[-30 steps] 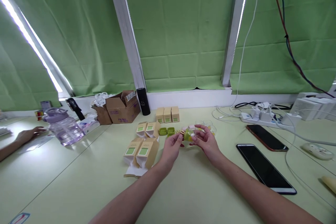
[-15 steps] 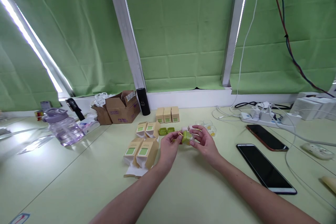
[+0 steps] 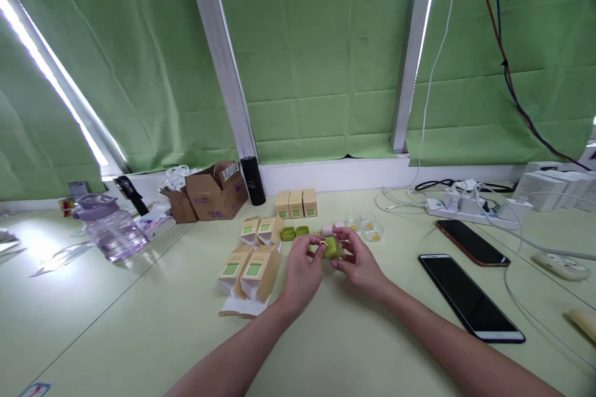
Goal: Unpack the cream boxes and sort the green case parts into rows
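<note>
Between my two hands, just above the table, is a small green container (image 3: 332, 248) with a yellowish loop on its left side. My left hand (image 3: 303, 263) pinches it at the loop end with closed fingers. From the other side, the fingertips of my right hand (image 3: 356, 260) close around its right end. Just behind are small pink pieces (image 3: 328, 229) and several clear round cups (image 3: 372, 232) with yellow spots in them. Left of these sit two open green square pieces (image 3: 295, 232). Small tan boxes with green labels (image 3: 259, 270) stand beside my left hand, their flaps open.
More tan boxes (image 3: 296, 203) line up at the back. A cardboard carton (image 3: 216, 192), black cylinder (image 3: 252, 180) and purple water bottle (image 3: 112, 229) stand on the left. To the right lie two phones (image 3: 470, 298), a power strip (image 3: 475, 214) and loose cables.
The container has turned in my fingers, showing more of its solid green side. My right hand has shifted slightly left, and the clear cups are less covered.
</note>
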{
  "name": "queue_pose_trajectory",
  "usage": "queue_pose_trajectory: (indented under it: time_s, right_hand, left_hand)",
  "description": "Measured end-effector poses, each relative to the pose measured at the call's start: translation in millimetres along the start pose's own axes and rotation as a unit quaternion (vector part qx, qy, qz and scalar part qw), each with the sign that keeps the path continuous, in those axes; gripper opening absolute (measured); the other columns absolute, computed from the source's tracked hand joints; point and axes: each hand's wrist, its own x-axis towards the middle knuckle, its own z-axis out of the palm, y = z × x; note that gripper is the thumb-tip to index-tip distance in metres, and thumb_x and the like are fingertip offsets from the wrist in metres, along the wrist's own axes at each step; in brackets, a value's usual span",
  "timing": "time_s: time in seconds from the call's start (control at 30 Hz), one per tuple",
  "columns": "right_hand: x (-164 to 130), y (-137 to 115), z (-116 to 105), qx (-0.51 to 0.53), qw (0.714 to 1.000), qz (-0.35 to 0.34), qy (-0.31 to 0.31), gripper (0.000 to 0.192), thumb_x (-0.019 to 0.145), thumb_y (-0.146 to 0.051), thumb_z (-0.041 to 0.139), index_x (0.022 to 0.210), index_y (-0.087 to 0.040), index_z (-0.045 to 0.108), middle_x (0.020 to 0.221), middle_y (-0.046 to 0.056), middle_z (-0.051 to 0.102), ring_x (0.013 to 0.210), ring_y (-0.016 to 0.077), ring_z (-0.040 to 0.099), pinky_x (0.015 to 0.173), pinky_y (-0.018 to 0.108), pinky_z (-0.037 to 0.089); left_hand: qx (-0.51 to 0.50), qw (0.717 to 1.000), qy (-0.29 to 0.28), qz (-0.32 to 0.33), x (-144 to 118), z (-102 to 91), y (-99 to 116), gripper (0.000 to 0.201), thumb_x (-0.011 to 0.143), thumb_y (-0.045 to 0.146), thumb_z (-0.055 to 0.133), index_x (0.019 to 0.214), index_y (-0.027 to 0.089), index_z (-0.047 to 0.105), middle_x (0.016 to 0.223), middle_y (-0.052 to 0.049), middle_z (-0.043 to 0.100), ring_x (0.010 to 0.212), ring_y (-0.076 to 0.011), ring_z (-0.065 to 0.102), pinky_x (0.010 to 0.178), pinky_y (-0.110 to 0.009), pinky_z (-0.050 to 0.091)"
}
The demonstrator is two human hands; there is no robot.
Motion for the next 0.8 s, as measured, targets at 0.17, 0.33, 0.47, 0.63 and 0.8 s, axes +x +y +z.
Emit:
queue_pose_trajectory:
  time_s: [0.17, 0.33, 0.47, 0.63, 0.8]
  right_hand:
    - [1.9, -1.8, -3.4, -0.067, 0.997, -0.047, 0.014, 0.056, 0.077, -0.021, 0.074, 0.128, -0.03, 0.054, 0.122, 0.005, 0.063, 0.117, 0.0241, 0.06, 0.101, 0.042, 0.05]
    - [1.9, -6.5, -4.1, -0.115, 0.992, -0.059, 0.016, 0.057, 0.078, -0.023, 0.074, 0.13, -0.029, 0.053, 0.126, 0.006, 0.065, 0.118, 0.0256, 0.06, 0.103, 0.045, 0.046]
    - [1.3, -9.9, -5.1, -0.138, 0.989, -0.05, 0.02, 0.059, 0.078, -0.026, 0.075, 0.132, -0.029, 0.051, 0.121, 0.005, 0.067, 0.109, 0.0245, 0.06, 0.102, 0.046, 0.046]
    - [0.6, -12.3, -5.2, -0.146, 0.988, -0.048, 0.019, 0.061, 0.079, -0.028, 0.075, 0.134, -0.03, 0.049, 0.119, 0.005, 0.067, 0.106, 0.0241, 0.059, 0.099, 0.045, 0.047]
    - [0.7, -12.3, -4.4, -0.17, 0.983, -0.065, 0.021, 0.06, 0.081, -0.03, 0.075, 0.135, -0.03, 0.049, 0.12, 0.006, 0.068, 0.106, 0.0249, 0.062, 0.095, 0.044, 0.049]
  left_hand:
    - [0.014, 1.0, -0.007, 0.026, -2.1, -1.3, 1.2, 0.008, 0.095, 0.024, 0.059, 0.096, 0.02, 0.066, 0.109, -0.008, 0.068, 0.105, -0.0221, 0.064, 0.08, -0.033, 0.053]
    - [0.028, 0.999, -0.015, 0.024, -1.9, -2.5, 0.8, 0.009, 0.096, 0.022, 0.056, 0.097, 0.021, 0.065, 0.107, -0.007, 0.066, 0.101, -0.021, 0.063, 0.078, -0.032, 0.051]
    - [0.05, 0.998, -0.024, 0.026, -1.7, -3.7, 0.7, 0.01, 0.098, 0.022, 0.054, 0.098, 0.021, 0.064, 0.106, -0.006, 0.065, 0.098, -0.0207, 0.062, 0.076, -0.031, 0.049]
    - [0.072, 0.996, -0.023, 0.036, -1.2, -5.2, 0.3, 0.011, 0.099, 0.021, 0.051, 0.097, 0.022, 0.062, 0.102, -0.006, 0.065, 0.098, -0.0219, 0.062, 0.081, -0.034, 0.048]
    - [0.083, 0.995, -0.028, 0.04, -0.6, -6.6, 0.4, 0.012, 0.1, 0.02, 0.048, 0.094, 0.022, 0.058, 0.102, -0.006, 0.065, 0.098, -0.0225, 0.061, 0.084, -0.036, 0.046]
